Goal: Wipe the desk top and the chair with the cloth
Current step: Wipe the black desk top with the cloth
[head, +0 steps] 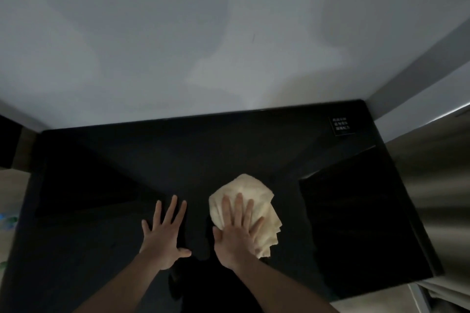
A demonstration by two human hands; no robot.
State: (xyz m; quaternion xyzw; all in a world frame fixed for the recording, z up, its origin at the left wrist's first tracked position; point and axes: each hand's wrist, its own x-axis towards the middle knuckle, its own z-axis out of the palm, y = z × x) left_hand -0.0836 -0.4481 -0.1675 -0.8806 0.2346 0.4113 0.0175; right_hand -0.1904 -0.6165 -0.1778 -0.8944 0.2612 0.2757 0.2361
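Dim grey wall is seen above a black desk top [229,150]. At lower centre, the cloth [256,193] is pressed flat under the right hand [237,232], fingers spread; the left hand [162,236] is splayed, empty. Loose folds could bunch, leaving streaks.

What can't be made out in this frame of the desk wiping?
Head view only:
- Chair: cannot be identified; the dark area below the desk front edge is too dim.
- Small sign at the far right corner: white lettering too small to read.
- Cloth: the part under the right hand is hidden, so its full shape is unclear.
- Whether the left hand presses on the desk or hovers over it.
- Dust or streaks: the dark top hides them.
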